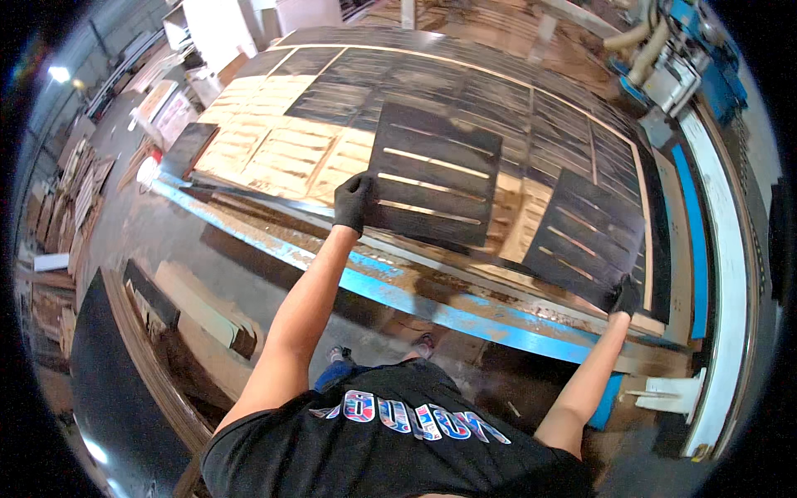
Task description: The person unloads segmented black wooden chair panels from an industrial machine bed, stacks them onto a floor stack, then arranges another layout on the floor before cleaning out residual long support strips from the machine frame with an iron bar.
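Stretching away beyond the fingers of the left hand [354, 202] and the right hand [624, 296], both in dark gloves, a wide machine bed [390, 290] fills the scene, its scuffed blue edge on the near side of them. Farther out from the fingers lie rows of dark slotted pieces [415, 75], with a pale wooden area [286, 149] beyond and to the left of the left fingers.

The left panel [436, 175] extends rightward from the left fingers, which are curled around its left edge. It looks almost square, so its long axis is unclear, but its slots run away from that grip, slanting slightly nearer toward the right. The left hand is clearly the nearer one.

The right panel [581, 236] lies leftward and outward from the right fingers, set askew, its slots slanting toward them. Those fingers are at its near right corner; whether they are closed on it, I cannot tell.
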A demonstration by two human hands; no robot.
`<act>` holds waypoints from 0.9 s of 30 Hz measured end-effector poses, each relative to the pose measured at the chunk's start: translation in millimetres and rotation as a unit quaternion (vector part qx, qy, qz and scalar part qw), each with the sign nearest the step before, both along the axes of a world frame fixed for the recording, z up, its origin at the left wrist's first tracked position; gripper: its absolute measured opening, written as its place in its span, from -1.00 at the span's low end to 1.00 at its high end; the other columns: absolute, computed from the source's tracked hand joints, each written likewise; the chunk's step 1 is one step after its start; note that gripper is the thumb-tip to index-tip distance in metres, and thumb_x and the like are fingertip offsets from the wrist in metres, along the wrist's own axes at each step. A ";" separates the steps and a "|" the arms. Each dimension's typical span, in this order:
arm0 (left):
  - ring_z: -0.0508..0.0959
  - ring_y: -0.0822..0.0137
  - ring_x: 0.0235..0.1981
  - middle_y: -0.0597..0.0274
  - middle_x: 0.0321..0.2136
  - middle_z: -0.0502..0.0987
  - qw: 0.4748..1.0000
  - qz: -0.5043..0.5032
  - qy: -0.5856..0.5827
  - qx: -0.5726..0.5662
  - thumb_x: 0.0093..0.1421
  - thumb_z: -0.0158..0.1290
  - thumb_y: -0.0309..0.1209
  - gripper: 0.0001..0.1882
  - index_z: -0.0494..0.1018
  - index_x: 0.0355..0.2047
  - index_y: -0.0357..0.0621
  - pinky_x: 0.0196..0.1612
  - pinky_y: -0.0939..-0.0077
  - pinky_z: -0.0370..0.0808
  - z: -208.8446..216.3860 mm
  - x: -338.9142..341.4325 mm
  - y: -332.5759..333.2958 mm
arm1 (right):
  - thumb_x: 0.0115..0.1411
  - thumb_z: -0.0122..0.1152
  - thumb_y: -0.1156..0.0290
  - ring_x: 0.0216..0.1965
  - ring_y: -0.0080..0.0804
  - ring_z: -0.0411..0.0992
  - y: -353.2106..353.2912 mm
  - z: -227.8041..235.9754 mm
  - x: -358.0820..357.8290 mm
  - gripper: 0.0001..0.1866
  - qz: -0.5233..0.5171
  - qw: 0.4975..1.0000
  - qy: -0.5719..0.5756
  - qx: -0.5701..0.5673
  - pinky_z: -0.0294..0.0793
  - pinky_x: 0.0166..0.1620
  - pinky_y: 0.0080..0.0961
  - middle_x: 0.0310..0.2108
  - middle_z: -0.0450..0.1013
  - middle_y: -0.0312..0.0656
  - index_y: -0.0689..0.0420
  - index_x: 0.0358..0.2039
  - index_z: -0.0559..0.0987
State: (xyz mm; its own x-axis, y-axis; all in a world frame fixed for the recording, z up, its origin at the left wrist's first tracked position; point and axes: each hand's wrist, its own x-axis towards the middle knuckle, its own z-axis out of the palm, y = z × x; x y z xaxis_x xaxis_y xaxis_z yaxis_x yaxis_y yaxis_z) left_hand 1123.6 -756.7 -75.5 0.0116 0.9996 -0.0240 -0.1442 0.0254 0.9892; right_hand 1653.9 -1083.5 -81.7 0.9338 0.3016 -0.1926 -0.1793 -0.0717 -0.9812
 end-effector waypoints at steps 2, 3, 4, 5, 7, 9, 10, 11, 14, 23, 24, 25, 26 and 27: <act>0.42 0.52 -0.53 0.34 -0.47 0.53 0.998 -0.030 -0.063 0.001 0.18 0.03 -0.36 -0.76 0.51 -0.22 -0.26 -0.47 0.60 0.38 0.8 -29.7 6.6 | 0.18 0.04 0.15 -0.55 -0.39 0.23 2.3 31.8 -56.9 -0.76 0.082 0.992 -0.014 0.096 0.26 -0.44 -0.44 -0.65 0.27 -0.31 0.04 -0.48 0.39; 0.49 0.43 -0.49 0.27 -0.44 0.54 0.997 -0.013 -0.070 0.011 0.15 0.06 -0.38 -0.79 0.52 -0.25 -0.22 -0.43 0.58 0.44 1.0 -42.0 9.6 | 0.16 0.10 0.18 -0.50 -0.42 0.28 -2.4 49.0 -88.9 -0.78 0.162 0.971 -0.018 0.177 0.30 -0.41 -0.46 -0.58 0.32 -0.33 0.06 -0.39 0.46; 0.53 0.38 -0.41 0.22 -0.37 0.55 0.992 0.000 -0.128 0.010 0.15 0.06 -0.38 -0.77 0.50 -0.22 -0.23 -0.35 0.53 0.50 10.1 -52.0 4.1 | 0.13 0.15 0.20 -0.45 -0.45 0.34 -6.7 65.8 -120.5 -0.77 0.241 0.938 -0.010 0.249 0.34 -0.37 -0.47 -0.52 0.37 -0.35 0.08 -0.31 0.52; 0.51 0.42 -0.39 0.26 -0.35 0.55 0.989 -0.012 -0.146 -0.001 0.16 0.04 -0.40 -0.77 0.50 -0.20 -0.25 -0.32 0.55 0.47 21.1 -66.8 0.8 | 0.19 0.06 0.17 -0.32 -0.38 0.36 4.4 35.8 -96.3 -0.68 0.131 0.968 0.016 0.215 0.35 -0.26 -0.39 -0.34 0.40 -0.31 0.09 -0.14 0.45; 0.51 0.43 -0.36 0.27 -0.33 0.55 0.983 -0.029 -0.179 0.008 0.17 0.02 -0.42 -0.76 0.49 -0.18 -0.26 -0.28 0.57 0.46 32.1 -101.7 -0.4 | 0.24 -0.03 0.13 -0.20 -0.31 0.38 23.8 19.8 -102.4 -0.57 0.032 0.983 0.044 0.178 0.36 -0.16 -0.31 -0.17 0.42 -0.26 0.11 0.02 0.39; 0.51 0.42 -0.35 0.24 -0.33 0.55 0.981 -0.026 -0.194 -0.009 0.17 0.00 -0.45 -0.77 0.49 -0.19 -0.26 -0.27 0.58 0.47 41.1 -139.2 -2.1 | 0.23 0.00 0.12 -0.22 -0.34 0.38 43.7 13.5 -133.6 -0.61 0.053 0.990 0.001 0.129 0.41 -0.27 -0.30 -0.19 0.43 -0.33 0.04 -0.01 0.42; 0.52 0.42 -0.36 0.24 -0.33 0.55 0.976 -0.027 -0.216 -0.003 0.17 -0.01 -0.47 -0.78 0.48 -0.18 -0.26 -0.27 0.57 0.47 48.0 -160.8 -5.5 | 0.23 0.00 0.12 -0.22 -0.34 0.38 58.6 17.8 -161.9 -0.61 0.065 0.989 0.003 0.129 0.41 -0.27 -0.30 -0.19 0.43 -0.33 0.04 -0.01 0.42; 0.52 0.41 -0.36 0.23 -0.33 0.55 0.978 -0.010 -0.210 0.004 0.17 -0.01 -0.48 -0.77 0.48 -0.18 -0.26 -0.29 0.57 0.48 45.2 -182.1 -4.7 | 0.22 0.02 0.12 -0.24 -0.35 0.39 73.3 22.9 -189.9 -0.63 0.080 0.987 0.002 0.140 0.43 -0.32 -0.31 -0.19 0.43 -0.32 0.01 -0.02 0.42; 0.46 0.48 -0.52 0.31 -0.44 0.54 0.978 0.000 -0.207 -0.029 0.16 0.03 -0.43 -0.78 0.51 -0.20 -0.22 -0.47 0.63 0.40 54.7 -249.2 -8.9 | 0.18 0.11 0.19 -0.21 -0.39 0.44 109.0 44.5 -274.0 -0.65 0.186 0.963 0.030 0.191 0.42 -0.17 -0.41 -0.23 0.48 -0.21 0.10 -0.08 0.47; 0.46 0.49 -0.44 0.32 -0.41 0.53 0.965 0.124 -0.231 0.013 0.16 0.05 -0.41 -0.77 0.50 -0.20 -0.27 -0.37 0.65 0.39 49.1 -421.5 -0.1 | 0.17 0.13 0.27 -0.25 -0.44 0.44 268.5 41.3 -457.1 -0.73 0.348 0.889 0.097 0.282 0.44 -0.19 -0.48 -0.26 0.49 -0.25 0.15 -0.18 0.51; 0.47 0.48 -0.42 0.30 -0.39 0.53 0.965 0.144 -0.216 0.022 0.16 0.05 -0.42 -0.76 0.50 -0.20 -0.28 -0.35 0.63 0.41 40.2 -443.7 5.4 | 0.17 0.13 0.27 -0.25 -0.44 0.44 288.9 41.5 -478.7 -0.73 0.366 0.882 0.102 0.280 0.44 -0.19 -0.48 -0.26 0.49 -0.25 0.15 -0.18 0.51; 0.48 0.46 -0.40 0.28 -0.36 0.54 0.966 0.161 -0.202 0.027 0.16 0.05 -0.42 -0.76 0.49 -0.19 -0.28 -0.32 0.62 0.42 36.2 -462.4 9.0 | 0.17 0.13 0.29 -0.22 -0.42 0.44 304.9 42.3 -501.6 -0.72 0.371 0.896 0.066 0.236 0.44 -0.17 -0.46 -0.22 0.48 -0.24 0.16 -0.15 0.50; 0.48 0.46 -0.40 0.28 -0.36 0.54 0.963 0.177 -0.201 0.028 0.16 0.05 -0.42 -0.76 0.49 -0.19 -0.28 -0.32 0.62 0.42 32.6 -479.9 13.8 | 0.17 0.12 0.30 -0.20 -0.40 0.44 322.3 42.1 -522.6 -0.70 0.375 0.906 0.028 0.192 0.44 -0.16 -0.45 -0.19 0.48 -0.23 0.17 -0.12 0.50; 0.47 0.47 -0.41 0.29 -0.36 0.54 0.963 0.180 -0.200 0.025 0.17 0.03 -0.41 -0.76 0.49 -0.18 -0.26 -0.34 0.63 0.41 30.9 -494.2 16.4 | 0.17 0.13 0.30 -0.17 -0.39 0.43 340.4 40.8 -540.1 -0.67 0.392 0.896 0.036 0.207 0.43 -0.15 -0.44 -0.14 0.46 -0.22 0.17 -0.08 0.48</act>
State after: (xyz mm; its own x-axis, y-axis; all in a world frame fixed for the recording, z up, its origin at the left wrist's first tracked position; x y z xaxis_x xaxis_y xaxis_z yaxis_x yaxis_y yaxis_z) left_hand 629.4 -740.3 -44.6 -0.3381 0.9402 -0.0407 -0.5038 -0.1443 0.8517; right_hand 1113.7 -743.1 -40.8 0.3927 0.9190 0.0354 -0.2974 0.1633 -0.9407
